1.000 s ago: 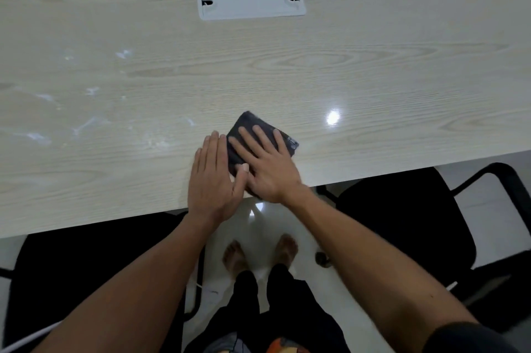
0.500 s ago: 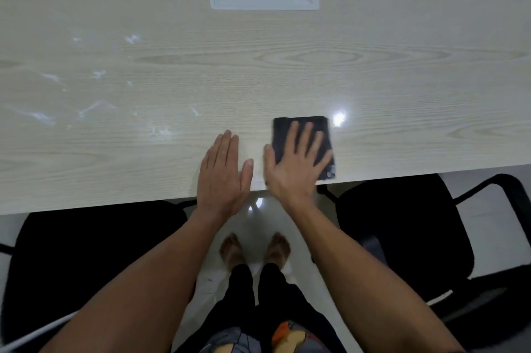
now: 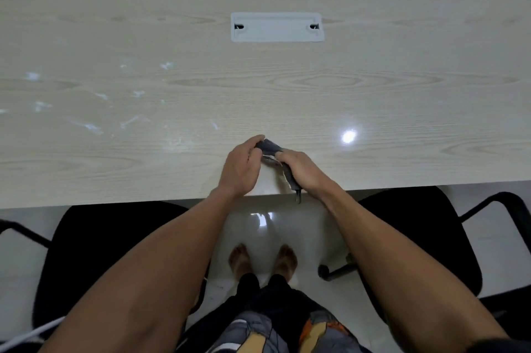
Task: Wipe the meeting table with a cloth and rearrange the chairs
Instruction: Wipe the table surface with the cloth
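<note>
Cloth [image 3: 273, 148], dark grey, was held bunched between both hands just above the near edge of the desk [image 3: 287, 94], one end hanging past the rim at the right wrist. Nearest the camera: bare feet [image 3: 263, 260] on pale glossy floor, between two black chairs. Left chair [image 3: 109, 252] was tucked under the near edge at the left; right chair [image 3: 425, 232] likewise at the right, its armrest showing and a castor beside the feet. Left hand [image 3: 241, 168] had curled fingers pinching the cloth's far end. Right hand [image 3: 301, 170] was closed round the cloth's near part, knuckles up. Both hands sat close together at the middle of the near edge. Farther in, whitish smears [image 3: 92, 127] marked the left side of the desk and a bright light glint [image 3: 348, 136] lay right of the hands. Toward the far edge: a grey rectangular cable hatch [image 3: 277, 27], set flush.
</note>
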A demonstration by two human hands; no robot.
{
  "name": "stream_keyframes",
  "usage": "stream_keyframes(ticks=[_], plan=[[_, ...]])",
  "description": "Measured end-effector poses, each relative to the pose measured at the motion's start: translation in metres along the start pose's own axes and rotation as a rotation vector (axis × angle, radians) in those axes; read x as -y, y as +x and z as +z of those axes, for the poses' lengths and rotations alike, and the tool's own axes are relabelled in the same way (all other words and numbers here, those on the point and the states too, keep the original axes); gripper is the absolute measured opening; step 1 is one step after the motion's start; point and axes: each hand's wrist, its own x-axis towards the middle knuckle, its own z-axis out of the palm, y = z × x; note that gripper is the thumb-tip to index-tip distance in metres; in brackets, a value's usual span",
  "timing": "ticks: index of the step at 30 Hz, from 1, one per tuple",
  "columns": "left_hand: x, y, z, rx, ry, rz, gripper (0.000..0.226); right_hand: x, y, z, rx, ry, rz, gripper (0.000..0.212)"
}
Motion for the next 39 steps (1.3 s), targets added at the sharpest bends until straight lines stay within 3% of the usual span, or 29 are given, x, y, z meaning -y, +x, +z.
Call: stream_keyframes(ticks=[2,4,6,10,15,17,21,26,29,39], plan=[[-0.012,0.005,-0.004,0.025,-0.103,-0.083,0.042,0.009,0.005,-0.017,0.015,0.185,0.175,0.031],[-0.025,0.012,-0.008,0.039,-0.183,-0.133,0.037,0.019,0.006,-0.033,0.121,0.378,0.351,0.03],[-0.038,0.018,-0.012,0.048,-0.235,-0.153,0.029,0.029,0.007,-0.049,0.24,0.426,0.428,0.042],[-0.048,0.027,-0.017,0.088,-0.366,-0.19,0.008,0.041,0.004,-0.071,0.333,0.606,0.417,0.061],[-0.053,0.03,-0.022,0.081,-0.36,-0.235,0.025,0.043,-0.007,-0.084,0.249,0.808,0.361,0.089],[-0.048,0.032,-0.024,0.064,-0.298,-0.237,0.03,0.038,-0.007,-0.092,0.208,0.805,0.329,0.084],[-0.041,0.031,-0.02,0.046,-0.19,-0.246,0.033,0.028,-0.01,-0.097,0.214,0.794,0.306,0.055],[-0.043,0.029,-0.009,0.068,-0.052,-0.305,0.036,0.017,0.004,-0.097,0.078,0.586,0.331,0.04],[-0.035,0.031,-0.002,0.082,-0.017,-0.338,0.037,0.011,0.008,-0.1,0.066,0.406,0.302,0.018],[-0.008,0.055,0.021,0.054,0.049,-0.347,0.035,-0.013,0.027,-0.092,-0.105,0.041,0.224,0.019]])
